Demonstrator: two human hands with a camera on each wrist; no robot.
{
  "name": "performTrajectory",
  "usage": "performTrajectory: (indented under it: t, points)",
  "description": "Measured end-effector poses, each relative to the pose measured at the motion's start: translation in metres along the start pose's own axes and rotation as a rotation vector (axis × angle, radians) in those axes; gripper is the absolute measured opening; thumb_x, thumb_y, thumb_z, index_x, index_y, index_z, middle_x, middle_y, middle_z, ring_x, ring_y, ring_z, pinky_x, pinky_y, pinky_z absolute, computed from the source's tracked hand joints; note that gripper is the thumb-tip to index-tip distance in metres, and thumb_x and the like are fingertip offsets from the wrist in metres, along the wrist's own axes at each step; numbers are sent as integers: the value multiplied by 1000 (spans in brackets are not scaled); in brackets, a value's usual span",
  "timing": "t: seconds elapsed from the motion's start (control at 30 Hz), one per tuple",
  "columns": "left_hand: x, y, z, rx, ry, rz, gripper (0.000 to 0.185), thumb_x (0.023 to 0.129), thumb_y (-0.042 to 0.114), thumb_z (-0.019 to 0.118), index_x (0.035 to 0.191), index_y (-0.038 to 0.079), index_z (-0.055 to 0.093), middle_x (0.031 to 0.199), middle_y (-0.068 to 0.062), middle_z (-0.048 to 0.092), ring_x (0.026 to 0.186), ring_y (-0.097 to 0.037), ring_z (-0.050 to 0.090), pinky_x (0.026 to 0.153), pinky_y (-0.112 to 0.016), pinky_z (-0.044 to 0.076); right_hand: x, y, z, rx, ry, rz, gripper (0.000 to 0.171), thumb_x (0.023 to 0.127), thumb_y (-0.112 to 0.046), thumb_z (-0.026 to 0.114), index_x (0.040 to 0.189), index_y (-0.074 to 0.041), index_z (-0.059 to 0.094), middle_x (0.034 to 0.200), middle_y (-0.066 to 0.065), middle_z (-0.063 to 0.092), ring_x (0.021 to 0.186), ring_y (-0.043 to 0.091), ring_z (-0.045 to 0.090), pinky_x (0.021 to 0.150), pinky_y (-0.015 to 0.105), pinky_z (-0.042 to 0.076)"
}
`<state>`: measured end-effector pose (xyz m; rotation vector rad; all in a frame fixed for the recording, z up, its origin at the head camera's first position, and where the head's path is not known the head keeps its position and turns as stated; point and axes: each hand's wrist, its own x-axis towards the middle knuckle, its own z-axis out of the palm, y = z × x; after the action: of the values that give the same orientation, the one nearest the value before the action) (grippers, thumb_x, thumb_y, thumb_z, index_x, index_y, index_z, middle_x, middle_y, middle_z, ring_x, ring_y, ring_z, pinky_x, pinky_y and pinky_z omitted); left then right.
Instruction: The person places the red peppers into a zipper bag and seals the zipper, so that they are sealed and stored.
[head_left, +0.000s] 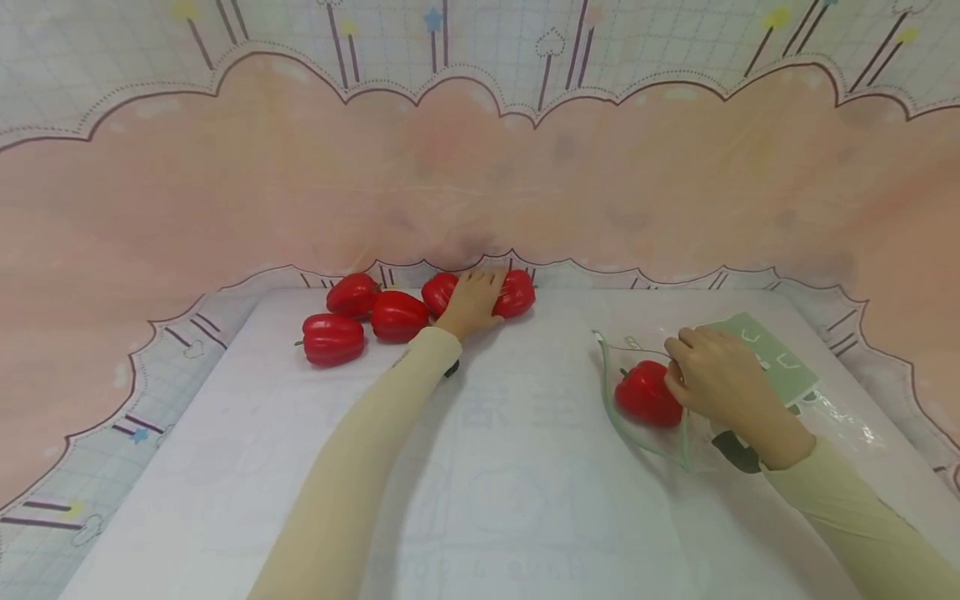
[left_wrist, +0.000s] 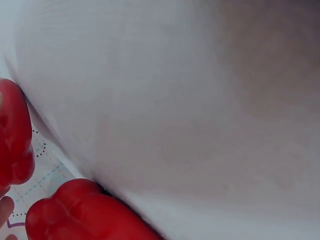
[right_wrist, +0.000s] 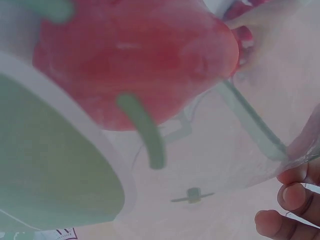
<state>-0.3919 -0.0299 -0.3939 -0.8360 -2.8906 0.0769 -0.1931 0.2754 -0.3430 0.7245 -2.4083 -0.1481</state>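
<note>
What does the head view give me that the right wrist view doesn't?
Only the head view shows the left hand resting among the red peppers at the far edge, the group of peppers beside it, the white mat and the pink backdrop. Only the right wrist view shows, close up through the clear film, the bag's green print and fingertips beneath it. Both show the right hand at the clear bag with one red pepper inside.

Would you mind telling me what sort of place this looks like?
Probably a staged tabletop set rather than a real kitchen: a pastel printed backdrop curves round a white mat, with glossy red peppers and a clear zip bag.
</note>
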Motion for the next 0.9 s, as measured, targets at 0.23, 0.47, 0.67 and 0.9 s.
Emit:
performTrajectory:
  t: [0.23, 0.47, 0.67, 0.9]
  points:
    - [2, 1, 2, 23, 15, 23, 92, 75, 40, 76, 145, 6, 27, 145, -11, 42, 135, -30, 36, 114, -48, 27, 0, 0, 1, -1, 10, -7, 14, 62, -4, 67, 68, -2, 54, 56, 6, 44, 52, 17, 37, 47, 27, 37]
    - [2, 1, 3, 16, 58, 64, 88, 75, 39, 75, 144, 9, 29, 143, -9, 44, 133, -28, 37, 115, -47, 27, 0, 0, 1, -2, 13, -13, 14, 62, -5, 67, 68, -2, 54, 56, 5, 44, 51, 17, 36, 47, 27, 36]
    - [2, 3, 2, 22, 57, 75, 85, 77, 33, 76, 144, 7, 31, 143, -10, 44, 134, -28, 37, 115, -46, 26, 0, 0, 1, 1, 7, -6, 14, 63, -5, 68, 69, -2, 55, 56, 6, 45, 52, 17, 36, 47, 27, 36]
    - [0, 4, -2, 23, 52, 78, 82, 77, 32, 76, 143, 6, 34, 142, -10, 45, 134, -28, 38, 116, -45, 27, 1, -1, 0, 3, -3, 4, 15, 63, -5, 69, 70, -2, 56, 57, 6, 46, 52, 17, 38, 47, 27, 38]
